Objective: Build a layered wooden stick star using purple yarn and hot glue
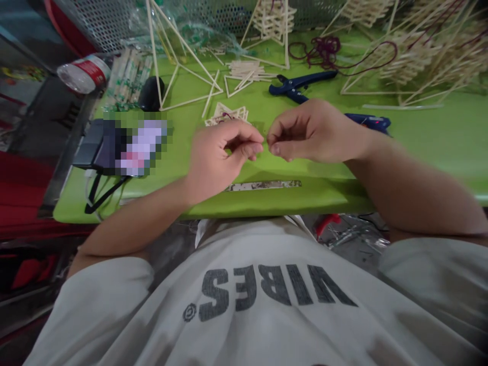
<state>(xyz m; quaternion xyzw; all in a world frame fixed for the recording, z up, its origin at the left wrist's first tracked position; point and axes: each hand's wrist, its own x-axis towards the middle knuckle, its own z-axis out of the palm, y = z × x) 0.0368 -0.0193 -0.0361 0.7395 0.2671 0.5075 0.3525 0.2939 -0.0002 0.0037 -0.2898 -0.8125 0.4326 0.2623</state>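
My left hand (224,157) and my right hand (312,133) hover over the green table (183,147), fingertips almost meeting. Thumb and fingers of each are pinched together; whatever they grip, if anything, is too small to see. Just behind my left hand lies a small star-shaped piece of thin wooden sticks (229,113) with a bit of purple string, partly covered by that hand. Beyond my right hand rest dark blue cutting pliers (295,87). A blue glue gun (368,122) is partly hidden behind my right wrist. Below the hands is a worn metal ruler-like strip (267,186).
Stick triangles (190,76), a pile of short sticks (249,70) and purple cord (324,52) lie farther back. Woven stick structures (412,61) crowd the back right. At left are wrapped stick bundles (127,79), a plastic bottle (84,73) and a blurred-out phone (143,147).
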